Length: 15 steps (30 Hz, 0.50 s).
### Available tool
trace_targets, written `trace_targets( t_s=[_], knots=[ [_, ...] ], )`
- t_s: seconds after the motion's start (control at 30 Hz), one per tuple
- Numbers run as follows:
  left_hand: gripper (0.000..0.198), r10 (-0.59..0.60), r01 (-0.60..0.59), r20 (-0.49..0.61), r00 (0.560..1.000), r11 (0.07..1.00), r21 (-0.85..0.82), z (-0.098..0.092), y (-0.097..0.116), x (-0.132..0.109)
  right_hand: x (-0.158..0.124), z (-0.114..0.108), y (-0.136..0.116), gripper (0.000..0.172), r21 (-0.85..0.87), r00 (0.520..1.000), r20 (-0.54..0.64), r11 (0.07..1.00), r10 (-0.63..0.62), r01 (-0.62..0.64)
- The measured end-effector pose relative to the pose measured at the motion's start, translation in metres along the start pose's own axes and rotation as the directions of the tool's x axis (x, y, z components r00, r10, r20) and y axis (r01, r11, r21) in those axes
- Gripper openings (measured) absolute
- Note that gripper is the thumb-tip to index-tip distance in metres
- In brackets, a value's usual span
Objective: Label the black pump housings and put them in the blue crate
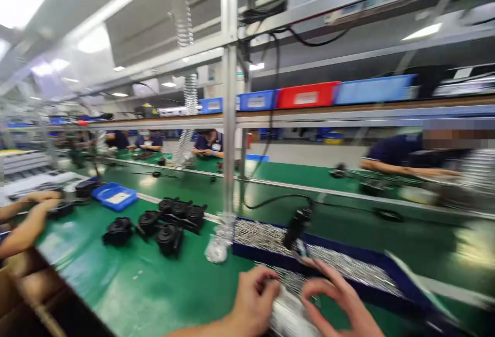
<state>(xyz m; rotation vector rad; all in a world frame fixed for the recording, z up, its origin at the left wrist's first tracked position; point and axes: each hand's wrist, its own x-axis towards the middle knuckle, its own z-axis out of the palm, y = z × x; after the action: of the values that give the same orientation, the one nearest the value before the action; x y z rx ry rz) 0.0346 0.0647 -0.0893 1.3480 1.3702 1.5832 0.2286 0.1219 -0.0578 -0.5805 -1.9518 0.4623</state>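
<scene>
My left hand (pixel 255 298) and my right hand (pixel 340 301) are low in the view, both curled around a blurred silvery thing (pixel 290 314) between them. Just beyond my fingers lies a dark blue tray (pixel 359 257) filled with several small shiny metal parts. A black powered screwdriver (pixel 296 228) hangs on a cable over that tray. To the left, several black round plastic parts (pixel 166 223) sit in a cluster on the green work surface (pixel 147 285).
A clear plastic bag (pixel 217 246) lies by a metal post (pixel 229 94). A blue tray (pixel 115 196) sits further left, near a co-worker's arms (pixel 27 218). Other people work across the line. Coloured bins (pixel 309 94) stand on the overhead shelf.
</scene>
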Motion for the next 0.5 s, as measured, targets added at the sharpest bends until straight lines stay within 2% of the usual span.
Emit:
trace_targets(
  t_s=[0.07, 0.13, 0.23, 0.33, 0.37, 0.43, 0.5],
  knots=[
    [0.025, 0.095, -0.096, 0.016, 0.995, 0.994, 0.049, -0.008, 0.002, 0.002, 0.002, -0.006, -0.015, 0.062, 0.022, 0.998, -0.058, 0.999, 0.04, -0.039],
    [0.021, 0.216, -0.226, 0.084, 0.973, 0.965, 0.131, -0.016, -0.002, 0.009, 0.008, -0.008, -0.022, 0.063, 0.067, 0.988, -0.117, 0.994, 0.099, -0.092],
    [0.03, 0.426, -0.449, 0.14, 0.894, 0.847, 0.284, -0.024, -0.008, 0.021, 0.016, -0.011, -0.027, 0.07, 0.24, 0.953, -0.175, 0.95, 0.247, -0.202],
    [0.031, 0.573, -0.575, 0.141, 0.807, 0.71, 0.407, -0.035, -0.001, 0.022, 0.017, -0.02, -0.037, 0.08, 0.459, 0.912, -0.173, 0.85, 0.372, -0.26],
    [0.028, 0.589, -0.606, 0.178, 0.789, 0.693, 0.39, -0.041, 0.005, 0.019, 0.015, -0.024, -0.042, 0.083, 0.508, 0.904, -0.166, 0.82, 0.393, -0.263],
    [0.032, 0.551, -0.645, 0.355, 0.755, 0.722, 0.252, -0.053, 0.019, 0.007, 0.008, -0.033, -0.055, 0.084, 0.556, 0.896, -0.172, 0.791, 0.409, -0.255],
    [0.062, 0.41, -0.573, 0.605, 0.683, 0.814, 0.095, -0.064, 0.035, -0.009, -0.005, -0.042, -0.072, 0.084, 0.549, 0.886, -0.203, 0.797, 0.418, -0.25]
  ],
)
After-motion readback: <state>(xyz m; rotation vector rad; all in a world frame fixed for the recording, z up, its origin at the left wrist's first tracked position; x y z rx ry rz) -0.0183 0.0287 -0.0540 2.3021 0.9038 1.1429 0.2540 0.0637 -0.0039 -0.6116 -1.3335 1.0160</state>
